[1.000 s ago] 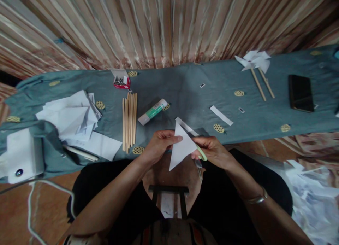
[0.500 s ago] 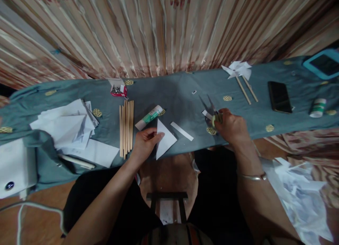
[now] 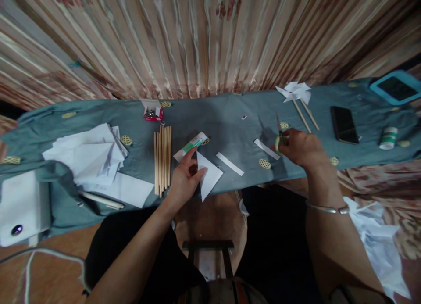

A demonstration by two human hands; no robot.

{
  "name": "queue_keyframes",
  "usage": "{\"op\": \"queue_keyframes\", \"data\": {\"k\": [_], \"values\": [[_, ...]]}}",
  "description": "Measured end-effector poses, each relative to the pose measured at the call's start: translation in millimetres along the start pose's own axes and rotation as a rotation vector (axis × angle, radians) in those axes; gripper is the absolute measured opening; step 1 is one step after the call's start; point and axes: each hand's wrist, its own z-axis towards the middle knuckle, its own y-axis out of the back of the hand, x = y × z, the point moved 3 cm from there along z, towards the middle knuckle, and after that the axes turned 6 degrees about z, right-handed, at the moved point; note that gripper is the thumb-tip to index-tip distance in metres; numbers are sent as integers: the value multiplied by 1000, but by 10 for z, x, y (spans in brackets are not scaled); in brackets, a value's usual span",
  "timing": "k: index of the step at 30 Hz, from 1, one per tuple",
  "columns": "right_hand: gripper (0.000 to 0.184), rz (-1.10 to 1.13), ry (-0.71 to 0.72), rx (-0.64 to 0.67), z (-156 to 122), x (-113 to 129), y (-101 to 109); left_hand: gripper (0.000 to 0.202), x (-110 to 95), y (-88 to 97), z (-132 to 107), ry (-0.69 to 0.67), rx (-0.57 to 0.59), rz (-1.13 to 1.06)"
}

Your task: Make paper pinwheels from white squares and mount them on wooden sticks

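My left hand [image 3: 184, 179] is at the front edge of the cloth-covered table, its thumb on a white paper triangle [image 3: 210, 174] and the other fingers at the paper's left edge, the index finger lifted. Just behind these fingers lies a green and white glue stick [image 3: 196, 140]. My right hand [image 3: 301, 147] grips scissors [image 3: 279, 139] by the yellow-green handles, blades pointing away from me. Below the scissors, a white paper strip [image 3: 265, 148] lies on the cloth; another paper strip [image 3: 230, 163] rests right of the triangle.
Wooden sticks [image 3: 162, 161], a red box of small metal pieces [image 3: 153, 113] and stacked paper [image 3: 88, 152] lie to the left. Paper pinwheels [image 3: 294, 91], a phone [image 3: 344, 124] and a green-white tube [image 3: 388, 138] are to the right. Crumpled paper [image 3: 378, 242] sits below the table.
My right hand has moved right with the scissors, away from the paper strip, which now shows whole. My left index finger has lifted off the triangle. The view has shifted slightly.
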Motion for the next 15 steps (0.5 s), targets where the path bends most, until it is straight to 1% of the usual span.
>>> {"op": "queue_keyframes", "data": {"k": [1,3,4,6,7,10,15], "values": [[32,15,29,-10,-60,119,2,72,0,-2,-3,-8,4,2],[35,41,96,10,-204,404,-50,72,8,-4,-6,-19,3,7],[35,70,144,23,-279,555,-91,71,16,-5,-7,-21,3,12],[37,199,296,63,-416,832,-174,69,32,-4,-6,-20,4,14],[38,224,321,65,-465,922,-204,68,37,-1,-6,-18,0,13],[39,239,336,50,-537,1029,-248,68,26,12,-9,-24,-14,13],[39,292,370,96,-565,1014,-296,70,-14,12,-7,2,-10,3]]}}
